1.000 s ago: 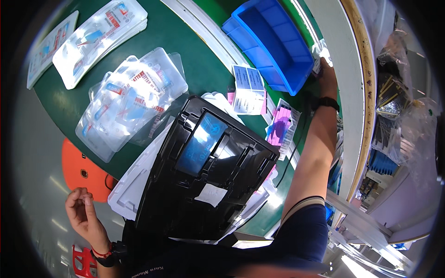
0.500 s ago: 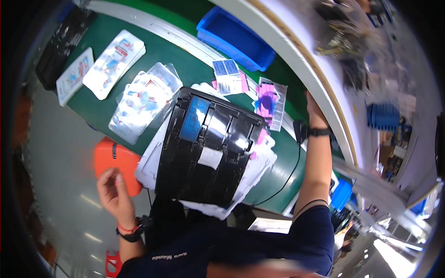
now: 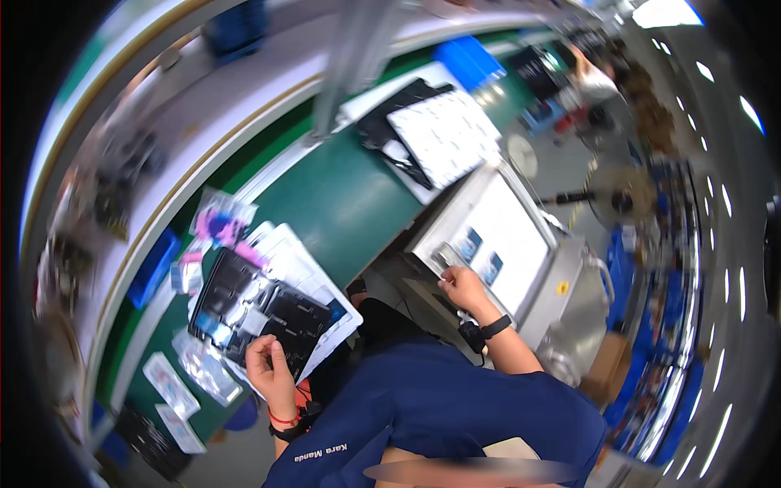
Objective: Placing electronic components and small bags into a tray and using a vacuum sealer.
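Observation:
A black plastic tray (image 3: 297,319) with moulded compartments lies on white trays (image 3: 342,305) at the near edge of the green bench. Over its near edge hovers my left hand (image 3: 271,370), fingers loosely curled with the thumb apart, and nothing shows in it. To the right, my right hand (image 3: 464,286) is at the near edge of a pale-topped, metal-framed box (image 3: 517,232). Its fingers are bent together, and whatever they may hold is hidden. Small dark blue cards (image 3: 491,267) lie on the pale surface just beyond that hand.
Clear blister packs (image 3: 210,370) and packs with printed cards (image 3: 171,385) lie left of the tray. Pink pieces in a bag (image 3: 221,220) are behind it. White patterned sheets (image 3: 443,134) rest on black trays farther right. A blue bin (image 3: 469,63) stands beyond; a shelf runs along the back.
My view has swung to the right, bringing the pale-topped box into sight. My right hand has left the bench's back rail for that box. My left hand now appears over the black tray's edge.

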### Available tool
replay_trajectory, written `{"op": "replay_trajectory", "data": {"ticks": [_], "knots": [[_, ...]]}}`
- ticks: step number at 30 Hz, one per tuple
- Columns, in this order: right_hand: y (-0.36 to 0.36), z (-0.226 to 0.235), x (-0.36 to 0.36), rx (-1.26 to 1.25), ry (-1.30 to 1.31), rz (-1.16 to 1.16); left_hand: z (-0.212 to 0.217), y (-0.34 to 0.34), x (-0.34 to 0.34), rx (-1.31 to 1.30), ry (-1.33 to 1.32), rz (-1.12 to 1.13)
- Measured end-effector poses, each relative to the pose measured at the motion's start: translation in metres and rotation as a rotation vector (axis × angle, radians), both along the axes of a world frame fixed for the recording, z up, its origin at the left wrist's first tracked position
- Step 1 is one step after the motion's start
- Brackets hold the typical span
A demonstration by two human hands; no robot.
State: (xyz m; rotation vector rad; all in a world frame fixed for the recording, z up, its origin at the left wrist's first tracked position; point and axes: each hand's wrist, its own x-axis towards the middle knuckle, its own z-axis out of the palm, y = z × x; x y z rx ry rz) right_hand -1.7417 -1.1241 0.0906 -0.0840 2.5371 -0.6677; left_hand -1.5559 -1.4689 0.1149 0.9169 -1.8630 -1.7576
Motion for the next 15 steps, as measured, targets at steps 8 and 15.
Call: {"op": "replay_trajectory", "data": {"ticks": [8,15], "knots": [[0.114,-0.077,0.062,0.329,0.509,-0.217,0.023,0.068,-0.057,-0.053,0.021,-0.542],[0.117,-0.072,0.063,0.187,0.505,-0.226,0.039,0.153,-0.110,-0.163,0.051,-0.802]]}}
